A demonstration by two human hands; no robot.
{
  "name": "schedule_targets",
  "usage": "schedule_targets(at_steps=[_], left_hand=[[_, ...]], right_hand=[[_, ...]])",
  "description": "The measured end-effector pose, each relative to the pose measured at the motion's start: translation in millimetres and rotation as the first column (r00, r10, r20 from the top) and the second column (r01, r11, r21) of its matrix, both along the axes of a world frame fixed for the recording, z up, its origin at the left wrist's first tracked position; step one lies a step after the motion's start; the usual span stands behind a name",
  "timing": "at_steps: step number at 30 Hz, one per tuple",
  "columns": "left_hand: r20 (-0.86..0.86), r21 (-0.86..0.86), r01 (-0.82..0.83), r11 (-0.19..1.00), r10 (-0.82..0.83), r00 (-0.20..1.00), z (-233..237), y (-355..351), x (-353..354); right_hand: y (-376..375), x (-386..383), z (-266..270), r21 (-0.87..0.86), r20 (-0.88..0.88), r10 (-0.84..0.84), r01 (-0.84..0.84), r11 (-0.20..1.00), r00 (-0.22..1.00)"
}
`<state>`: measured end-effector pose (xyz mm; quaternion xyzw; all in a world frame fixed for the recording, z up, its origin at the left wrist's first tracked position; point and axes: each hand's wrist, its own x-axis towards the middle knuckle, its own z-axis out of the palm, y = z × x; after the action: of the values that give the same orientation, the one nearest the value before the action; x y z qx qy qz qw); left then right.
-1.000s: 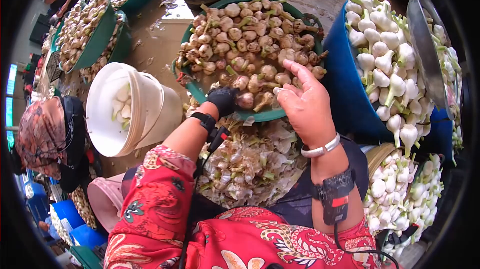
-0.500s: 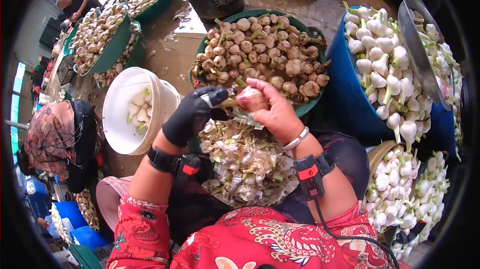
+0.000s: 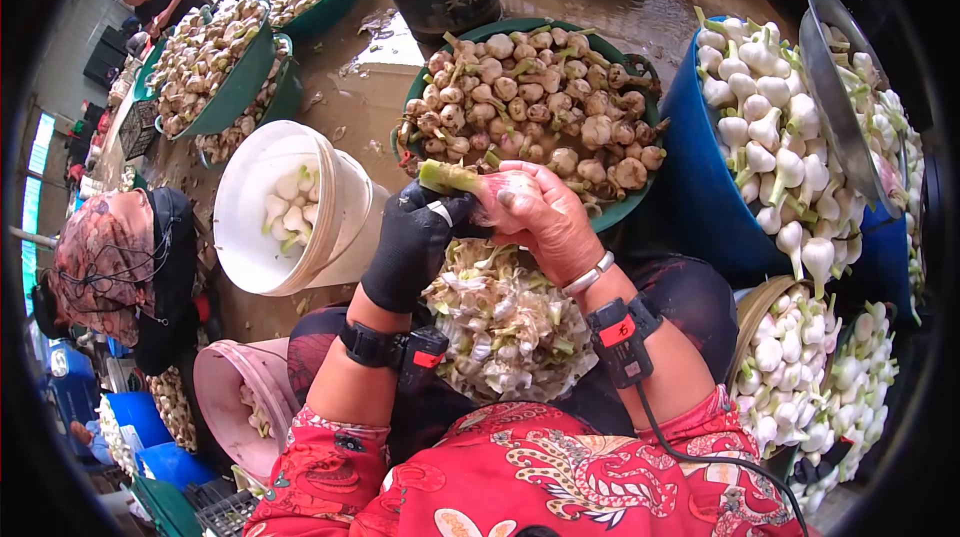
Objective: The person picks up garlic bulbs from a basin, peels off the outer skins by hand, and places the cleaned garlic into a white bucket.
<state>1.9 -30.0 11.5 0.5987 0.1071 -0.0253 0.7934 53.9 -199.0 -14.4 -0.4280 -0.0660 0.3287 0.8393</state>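
A reddish-pink garlic bulb with a thick green stem pointing left is held between both hands, above a heap of papery garlic skins. My right hand, bare, wraps its fingers round the bulb from the right. My left hand, in a black glove with a white band on one finger, is closed against the bulb's left side, below the stem. Its fingertips are partly hidden. Just beyond the hands stands a green tub of unpeeled, soil-stained garlic.
To the left a white bucket holds a few peeled bulbs, with a pink bucket below it. On the right stands a blue tub heaped with white garlic. A person in a patterned head covering is at far left.
The bulb has turned, so its green stem now shows pointing left. My left hand has moved right and lower, closer to my right hand. The whole view has shifted slightly.
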Motion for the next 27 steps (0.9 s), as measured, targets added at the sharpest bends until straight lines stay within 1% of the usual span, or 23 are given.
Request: schedule_targets(at_steps=[1,2,4,5,7,8,10,11,13,14,15,16,17,18,19,20,21,23,24,25,27], left_hand=[[0.009,0.035,0.016,0.999,-0.016,1.0,-0.8,-1.5,0.6],[0.01,0.033,0.018,0.999,-0.018,1.0,1.3,-3.8,0.9],[0.001,-0.025,-0.038,0.999,0.038,0.999,8.8,-8.3,0.7],[0.001,-0.026,-0.036,0.999,0.036,0.999,8.4,-7.6,-0.5],[0.185,0.231,0.026,0.973,-0.07,0.98,6.8,-5.4,-3.9],[0.182,0.23,0.029,0.973,-0.072,0.981,6.3,-6.6,-3.3],[-0.031,-0.003,0.025,1.0,-0.025,0.999,6.5,-9.0,0.0],[-0.03,-0.004,0.027,1.0,-0.027,0.999,5.1,-8.6,0.4],[-0.087,0.156,0.023,0.987,-0.01,0.996,0.8,-5.9,-0.1],[-0.077,0.236,0.008,0.972,0.01,0.997,1.0,-5.9,-0.9],[-0.08,0.235,0.01,0.972,0.009,0.997,-4.4,-1.1,-1.9],[0.108,0.45,0.017,0.893,-0.073,0.991,-14.5,6.5,-3.8],[0.269,0.638,-0.024,0.769,-0.193,0.944,-22.6,10.8,-5.1],[0.252,0.449,0.052,0.892,-0.183,0.95,-26.5,5.2,-6.3],[0.325,0.635,0.024,0.772,-0.296,0.898,-23.2,3.4,-6.6],[0.284,0.497,0.04,0.867,-0.206,0.936,-27.4,2.3,-9.6],[0.226,0.344,0.041,0.938,-0.125,0.966,-24.1,-1.7,-10.8],[-0.033,0.056,0.008,0.998,-0.006,0.999,-4.2,1.3,-13.1],[-0.001,0.319,0.185,0.93,-0.195,0.981,-2.5,14.0,-11.3],[-0.158,0.15,0.205,0.967,-0.182,0.971,-1.9,20.1,-12.7],[-0.14,0.085,0.179,0.98,-0.166,0.976,2.4,10.2,-16.7]], right_hand=[[-0.6,-0.8,-1.0,-0.003,-0.002,-0.002,0.002,1.0,1.0],[-0.2,-1.5,-0.4,-0.007,-0.026,-0.016,0.015,1.0,1.0],[-1.1,-1.4,3.0,-0.01,-0.05,-0.032,0.032,0.999,0.998],[-2.4,-1.3,5.8,-0.018,-0.072,-0.025,0.024,1.0,0.997],[-4.1,-1.9,4.3,-0.028,-0.098,-0.021,0.018,0.999,0.995],[-3.5,-2.8,0.7,-0.05,-0.082,-0.032,0.028,0.998,0.996],[-3.3,-3.7,-0.2,-0.073,-0.066,-0.043,0.038,0.997,0.997],[-4.1,-4.0,1.7,-0.08,-0.079,-0.046,0.039,0.996,0.996],[-9.6,-1.9,2.1,-0.09,-0.095,-0.054,0.045,0.995,0.994],[-16.1,3.1,1.0,-0.018,-0.166,0.098,-0.102,0.995,0.981],[-19.5,5.9,0.0,0.064,-0.225,0.251,-0.243,0.968,0.941],[-19.7,5.3,-0.7,0.09,-0.283,0.319,-0.306,0.948,0.905],[-20.6,1.3,-2.7,0.065,-0.301,0.417,-0.418,0.906,0.857],[-20.8,-2.6,-3.7,0.127,-0.319,0.481,-0.467,0.875,0.816],[-20.4,-5.5,-4.4,0.19,-0.333,0.544,-0.511,0.839,0.77],[-24.4,-3.8,-5.0,0.186,-0.292,0.543,-0.51,0.84,0.787],[-25.0,-3.1,-5.9,0.186,-0.295,0.543,-0.511,0.84,0.786],[-26.0,0.1,-8.0,0.207,-0.281,0.482,-0.438,0.875,0.83],[-28.0,0.5,-8.8,0.209,-0.291,0.417,-0.368,0.906,0.861],[-29.2,1.1,-8.9,0.208,-0.289,0.416,-0.367,0.907,0.862],[-29.5,1.7,-7.1,0.107,-0.263,0.22,-0.198,0.974,0.939]])
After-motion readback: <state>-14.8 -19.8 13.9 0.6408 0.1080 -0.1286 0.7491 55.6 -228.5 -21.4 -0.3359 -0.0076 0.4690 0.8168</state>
